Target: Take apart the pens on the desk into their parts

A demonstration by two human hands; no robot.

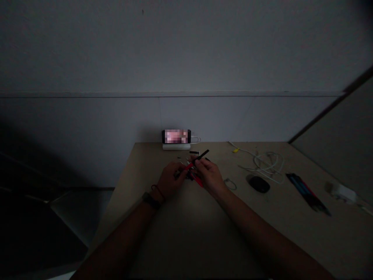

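Both hands meet over the middle of the desk. A thin red and black strip runs between them, its black end sticking up to the right; its exact kind is too dark to make out. My left hand is closed at the strip's red lower part, and a dark band and a red cord circle that wrist. My right hand pinches the strip near its black part. Under and between the fingers lie more red and dark pieces, partly hidden. Small dark and light bits are scattered just beyond the hands.
A lit phone leans on a white stand by the wall. To the right are a coiled white cable, a black mouse, a dark packet with blue and red and a white charger. A thin loop lies beside my right wrist.
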